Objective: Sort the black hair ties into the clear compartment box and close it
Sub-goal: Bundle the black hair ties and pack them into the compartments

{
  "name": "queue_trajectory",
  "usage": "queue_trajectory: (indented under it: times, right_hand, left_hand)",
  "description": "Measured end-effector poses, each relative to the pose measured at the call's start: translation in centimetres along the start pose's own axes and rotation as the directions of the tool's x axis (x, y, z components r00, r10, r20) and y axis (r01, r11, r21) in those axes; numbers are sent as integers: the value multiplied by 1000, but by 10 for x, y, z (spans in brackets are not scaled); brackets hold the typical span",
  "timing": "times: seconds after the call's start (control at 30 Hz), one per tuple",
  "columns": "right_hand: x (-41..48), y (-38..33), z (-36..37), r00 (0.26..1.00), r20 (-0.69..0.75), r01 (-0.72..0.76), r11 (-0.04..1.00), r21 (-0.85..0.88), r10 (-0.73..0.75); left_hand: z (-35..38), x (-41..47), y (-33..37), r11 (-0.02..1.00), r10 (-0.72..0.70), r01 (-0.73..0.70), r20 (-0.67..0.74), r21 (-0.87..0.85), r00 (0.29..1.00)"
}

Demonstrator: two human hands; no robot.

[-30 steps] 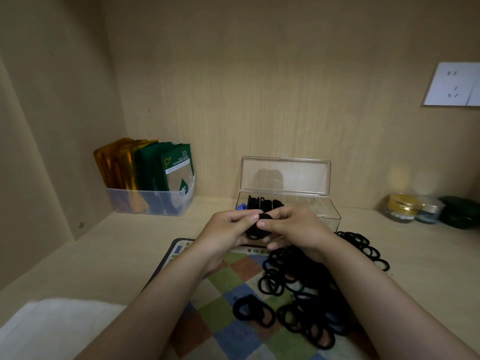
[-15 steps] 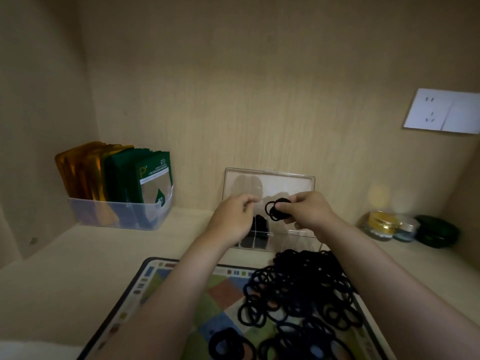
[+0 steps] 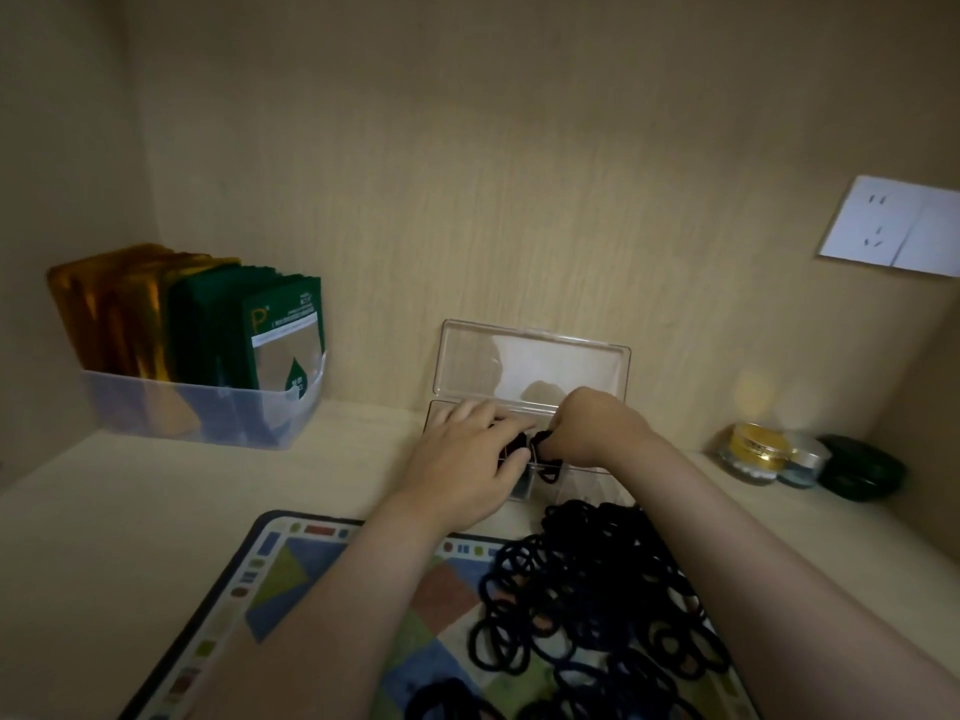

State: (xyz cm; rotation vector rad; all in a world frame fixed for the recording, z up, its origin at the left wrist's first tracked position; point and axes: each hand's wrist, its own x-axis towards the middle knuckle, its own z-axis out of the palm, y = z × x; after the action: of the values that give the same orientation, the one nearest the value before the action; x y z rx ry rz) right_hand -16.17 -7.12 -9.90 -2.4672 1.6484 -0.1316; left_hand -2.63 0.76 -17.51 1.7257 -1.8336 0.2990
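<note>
The clear compartment box (image 3: pixel 587 478) stands on the shelf by the back wall with its lid (image 3: pixel 535 363) upright and open. My left hand (image 3: pixel 467 459) lies over the box's left compartments, fingers stretched across black ties stored there. My right hand (image 3: pixel 592 428) is over the box's middle and pinches a small bunch of black hair ties (image 3: pixel 544 445), low in a compartment. A big loose pile of black hair ties (image 3: pixel 587 595) lies on the patterned mat in front of the box.
A colourful patterned mat (image 3: pixel 291 579) covers the shelf front. A clear bin with gold and green sachets (image 3: pixel 208 402) stands at the back left. Small jars, one gold-lidded (image 3: pixel 756 449) and one dark green (image 3: pixel 860 467), sit at the right. A white wall socket (image 3: pixel 893 226) is on the back wall.
Both hands have moved forward and down from above the mat into the box. The bunch of ties, held in the air before, is now low in a compartment.
</note>
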Motion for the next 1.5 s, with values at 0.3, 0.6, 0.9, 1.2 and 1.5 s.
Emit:
queue_trajectory:
  times: [0.3,0.6,0.9,1.2,1.5]
  right_hand:
    - [-6,16,-14,981,44,175,965,196,-187]
    - [-26,33,10,917,-85,378,916,-132,-390]
    - [-38,51,7,869,-232,464,883,75,-437]
    - [-76,64,12,913,-196,371,928,37,-357]
    - [-73,73,20,935,-94,310,917,-251,-342]
  left_hand:
    - [-2,-2,1,999,29,-32,96,33,995]
    - [-6,-3,6,1000,10,-8,86,-19,996]
    - [-23,-5,20,997,64,-66,-34,-42,997]
    - [-33,-14,52,997,50,-35,270,-62,962]
    - [-17,-20,68,996,-91,81,353,42,931]
